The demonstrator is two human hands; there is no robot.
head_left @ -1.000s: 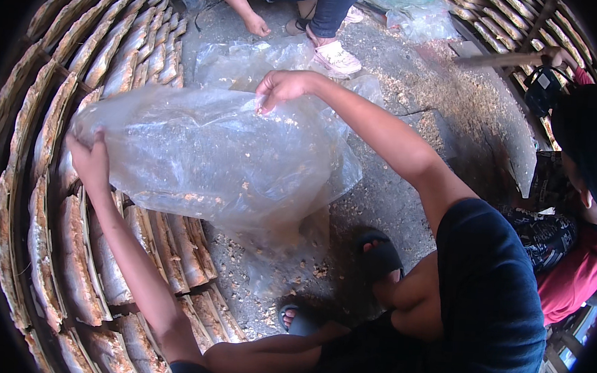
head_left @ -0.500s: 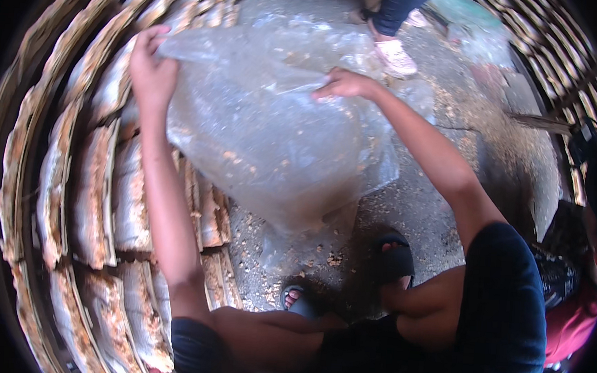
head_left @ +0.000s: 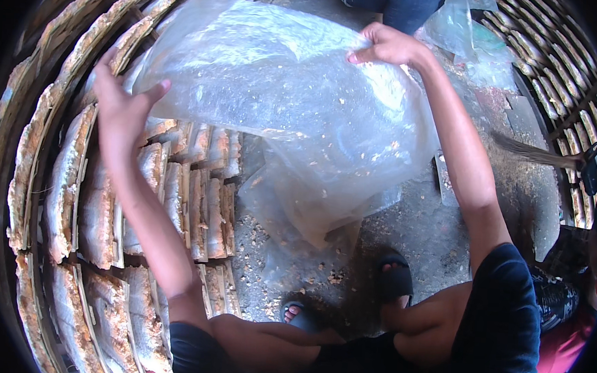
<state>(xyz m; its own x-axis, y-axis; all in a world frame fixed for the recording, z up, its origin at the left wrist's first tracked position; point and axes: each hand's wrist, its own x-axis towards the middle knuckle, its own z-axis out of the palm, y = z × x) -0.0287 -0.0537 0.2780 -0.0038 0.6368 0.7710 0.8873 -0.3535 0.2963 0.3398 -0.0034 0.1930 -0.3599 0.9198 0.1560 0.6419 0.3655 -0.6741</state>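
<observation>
A large clear plastic sheet or bag (head_left: 271, 82), flecked with small tan crumbs, spreads in the air in front of me, its lower part hanging toward the floor. My right hand (head_left: 387, 45) pinches its upper right edge between thumb and fingers. At its left edge is my left hand (head_left: 123, 111), thumb stretched apart from the fingers; I see no grip on the plastic there. Behind that hand stand stacked rows of curved, pale slabs with rough brown edges (head_left: 99, 208).
Crumbs litter the grey floor (head_left: 418, 242) around my sandalled feet. A person in dark trousers (head_left: 408, 8) is at the far side, near more clear plastic (head_left: 484, 58). A broom (head_left: 533, 151) lies at right, by further slab rows (head_left: 563, 100). Someone in red (head_left: 559, 346) is close at right.
Both hands have moved apart, the right one up and to the right, the left one left and lower. The plastic has lifted and spread wider, and the left hand's thumb has swung outward.
</observation>
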